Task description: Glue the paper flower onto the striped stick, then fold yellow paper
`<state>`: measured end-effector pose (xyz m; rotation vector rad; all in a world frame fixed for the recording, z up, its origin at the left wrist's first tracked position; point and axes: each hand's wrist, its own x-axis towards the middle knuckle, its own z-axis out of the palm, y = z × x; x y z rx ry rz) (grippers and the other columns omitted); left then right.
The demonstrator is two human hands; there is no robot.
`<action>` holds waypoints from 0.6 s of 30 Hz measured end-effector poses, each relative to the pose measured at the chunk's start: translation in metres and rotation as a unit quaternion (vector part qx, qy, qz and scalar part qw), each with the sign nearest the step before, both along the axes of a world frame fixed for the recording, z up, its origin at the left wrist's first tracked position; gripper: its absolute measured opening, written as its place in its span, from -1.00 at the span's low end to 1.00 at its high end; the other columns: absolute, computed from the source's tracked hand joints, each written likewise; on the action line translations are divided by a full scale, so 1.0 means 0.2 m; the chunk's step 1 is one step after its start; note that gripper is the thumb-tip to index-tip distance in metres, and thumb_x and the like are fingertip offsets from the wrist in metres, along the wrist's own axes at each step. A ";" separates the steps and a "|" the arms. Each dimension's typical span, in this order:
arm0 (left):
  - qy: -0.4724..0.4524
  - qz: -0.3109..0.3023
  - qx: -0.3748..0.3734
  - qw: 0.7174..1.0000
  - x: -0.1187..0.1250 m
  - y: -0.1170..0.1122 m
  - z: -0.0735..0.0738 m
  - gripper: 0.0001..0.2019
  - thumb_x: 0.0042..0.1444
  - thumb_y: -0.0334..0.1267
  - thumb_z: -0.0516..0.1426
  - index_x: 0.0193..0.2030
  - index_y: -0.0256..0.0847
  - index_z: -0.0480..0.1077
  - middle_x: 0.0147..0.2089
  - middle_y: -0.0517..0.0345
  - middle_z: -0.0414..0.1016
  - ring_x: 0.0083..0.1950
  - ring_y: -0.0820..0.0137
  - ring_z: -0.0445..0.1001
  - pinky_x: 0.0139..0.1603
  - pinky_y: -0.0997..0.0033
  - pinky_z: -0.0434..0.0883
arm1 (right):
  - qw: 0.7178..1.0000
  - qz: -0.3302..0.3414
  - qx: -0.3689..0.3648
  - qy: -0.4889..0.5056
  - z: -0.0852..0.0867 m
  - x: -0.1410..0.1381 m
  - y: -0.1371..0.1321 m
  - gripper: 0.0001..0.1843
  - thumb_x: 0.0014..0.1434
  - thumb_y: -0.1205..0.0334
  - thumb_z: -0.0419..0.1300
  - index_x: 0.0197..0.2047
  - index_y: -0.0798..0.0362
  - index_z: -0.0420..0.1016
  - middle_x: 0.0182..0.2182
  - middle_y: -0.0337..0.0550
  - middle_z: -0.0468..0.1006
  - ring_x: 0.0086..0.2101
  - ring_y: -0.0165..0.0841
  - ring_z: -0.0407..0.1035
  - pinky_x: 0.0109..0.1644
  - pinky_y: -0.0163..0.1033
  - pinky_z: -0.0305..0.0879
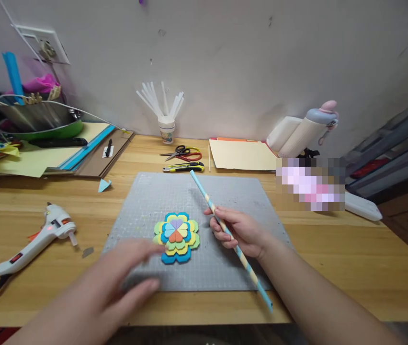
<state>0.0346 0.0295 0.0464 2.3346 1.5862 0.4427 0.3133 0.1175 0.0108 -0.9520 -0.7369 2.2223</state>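
Observation:
My right hand [234, 227] is closed around a rolled paper stick [242, 257] striped in light blue and cream. The stick slants from upper left to lower right above a grey cutting mat [132, 201]. A layered paper flower [176, 258] in blue, yellow, green, orange and purple lies on the mat. My left hand [128, 273], blurred by motion, has its fingers apart and holds nothing. Its index fingertip reaches over the flower's lower left edge; whether it touches cannot be made out.
A glue gun [39, 242] with a red light lies at left. Behind the mat are scissors [182, 153], a yellow-black utility knife [184, 167] and a cup of white glue sticks [167, 129]. Cream paper [243, 155] and a bottle [302, 132] are at right, a metal pot [35, 117] at back left.

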 end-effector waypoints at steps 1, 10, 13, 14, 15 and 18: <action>0.016 -0.014 -0.006 1.000 0.04 0.06 0.00 -0.56 0.12 0.07 0.07 0.13 0.08 0.26 0.10 0.16 0.36 0.08 0.25 0.34 0.06 0.26 0.33 | 1.000 -0.002 -0.001 -0.001 0.01 0.01 0.00 -0.81 0.21 0.20 0.10 -0.14 0.09 0.34 -0.54 -0.31 0.28 -0.67 -0.59 0.06 -0.70 -0.53 -0.16; 0.106 -0.026 -0.004 0.994 0.23 0.26 -0.14 0.07 -0.36 0.11 0.33 0.33 -0.01 -0.04 0.21 -0.01 0.23 0.22 0.04 0.17 0.22 0.01 0.02 | 0.999 -0.052 0.005 -0.002 0.03 0.06 0.05 -0.85 0.21 0.23 0.06 -0.17 0.08 0.33 -0.55 -0.32 0.26 -0.67 -0.60 0.04 -0.71 -0.55 -0.13; 0.089 -0.014 0.007 0.996 0.21 0.23 -0.17 0.10 -0.38 0.11 0.34 0.33 -0.03 -0.05 0.23 -0.03 0.20 0.23 0.04 0.15 0.22 0.02 0.01 | 0.998 -0.057 0.006 -0.002 0.03 0.06 0.04 -0.85 0.21 0.23 0.06 -0.18 0.09 0.34 -0.56 -0.31 0.27 -0.68 -0.60 0.04 -0.72 -0.54 -0.11; 0.084 -0.010 0.011 0.996 0.21 0.22 -0.18 0.09 -0.38 0.11 0.34 0.32 -0.04 -0.02 0.23 -0.05 0.19 0.24 0.03 0.14 0.22 0.02 0.02 | 0.998 -0.055 0.005 -0.001 0.03 0.05 0.04 -0.85 0.21 0.23 0.06 -0.17 0.10 0.34 -0.56 -0.31 0.27 -0.68 -0.59 0.05 -0.72 -0.54 -0.11; 0.080 -0.008 0.016 0.997 0.21 0.22 -0.18 0.07 -0.38 0.11 0.34 0.31 -0.07 0.01 0.23 -0.06 0.19 0.24 0.02 0.14 0.21 0.01 0.01 | 0.999 -0.052 0.003 -0.001 0.03 0.05 0.04 -0.85 0.21 0.24 0.06 -0.17 0.10 0.35 -0.56 -0.31 0.27 -0.68 -0.59 0.05 -0.72 -0.53 -0.12; 0.054 -0.015 0.028 0.998 0.21 0.21 -0.18 -0.05 -0.31 0.10 0.31 0.26 -0.12 0.10 0.18 -0.06 0.26 0.20 0.04 0.19 0.21 -0.02 0.00 | 0.999 -0.044 -0.001 -0.001 0.02 0.04 0.03 -0.85 0.22 0.23 0.05 -0.17 0.10 0.35 -0.55 -0.30 0.28 -0.68 -0.59 0.06 -0.72 -0.53 -0.12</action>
